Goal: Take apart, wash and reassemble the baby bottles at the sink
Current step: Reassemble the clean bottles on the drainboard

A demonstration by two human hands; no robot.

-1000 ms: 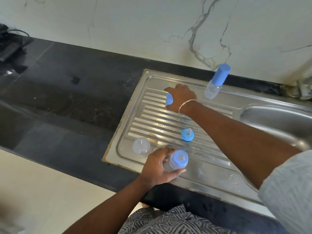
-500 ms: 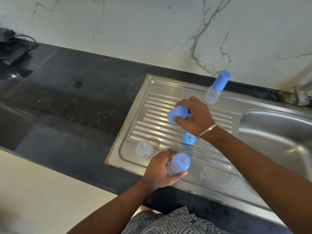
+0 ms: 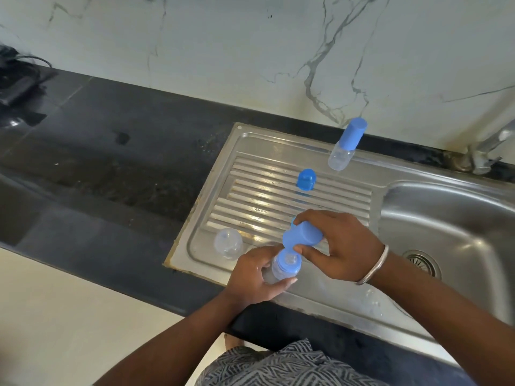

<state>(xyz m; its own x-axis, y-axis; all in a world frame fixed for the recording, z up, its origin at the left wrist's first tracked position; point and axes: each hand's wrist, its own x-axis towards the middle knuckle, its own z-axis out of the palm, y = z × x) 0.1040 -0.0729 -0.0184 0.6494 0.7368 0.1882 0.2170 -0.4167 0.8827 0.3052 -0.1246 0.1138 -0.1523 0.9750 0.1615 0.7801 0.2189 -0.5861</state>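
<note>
The person is wearing a plain silver bangle (image 3: 374, 266) just behind the right hand (image 3: 338, 246). Both forearms are showing bare. Below the bangle, grey cloth with a white zigzag print (image 3: 281, 366) is covering the body.

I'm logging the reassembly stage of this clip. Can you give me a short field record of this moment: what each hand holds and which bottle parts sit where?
left hand: left hand grips the bottle, which has a blue collar and teat on top
right hand: right hand holds the blue cap tilted just above the bottle's teat
capped bottle: capped bottle stands at the drainboard's back edge
loose blue cap: loose blue cap on the drainboard ribs
clear bottle: clear bottle at the drainboard's left front
surface: steel drainboard, left of the sink basin
</note>
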